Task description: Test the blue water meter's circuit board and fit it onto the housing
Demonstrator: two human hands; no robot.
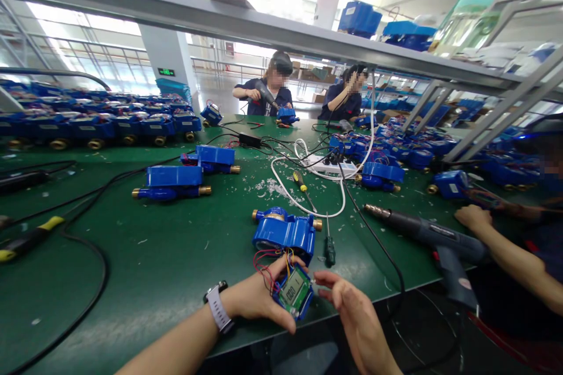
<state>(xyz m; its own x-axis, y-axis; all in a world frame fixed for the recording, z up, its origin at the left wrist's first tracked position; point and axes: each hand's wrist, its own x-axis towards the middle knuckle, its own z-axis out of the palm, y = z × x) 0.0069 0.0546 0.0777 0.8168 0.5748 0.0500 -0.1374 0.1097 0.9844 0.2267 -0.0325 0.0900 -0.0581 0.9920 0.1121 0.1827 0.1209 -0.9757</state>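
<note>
My left hand (275, 293), with a watch on its wrist, grips a blue-cased meter display module (295, 292) with a green circuit board and lit digits. Thin red, black and yellow wires (264, 259) run from the module to a blue water meter (284, 233) with brass ends, which lies on the bench just beyond. My right hand (352, 310) is at the module's right edge, its fingers bent and apart. Whether its fingertips touch the edge is hard to tell. A green-handled screwdriver (329, 251) lies right of the meter.
On the green bench (176, 258) lie a heat gun (431, 234), a yellow-black screwdriver (299, 181), a white power strip (329, 165), cables and plastic scraps. More water meters (173, 181) stand left, with rows behind. A co-worker's arm (505, 240) is at right; two people (268, 91) sit opposite.
</note>
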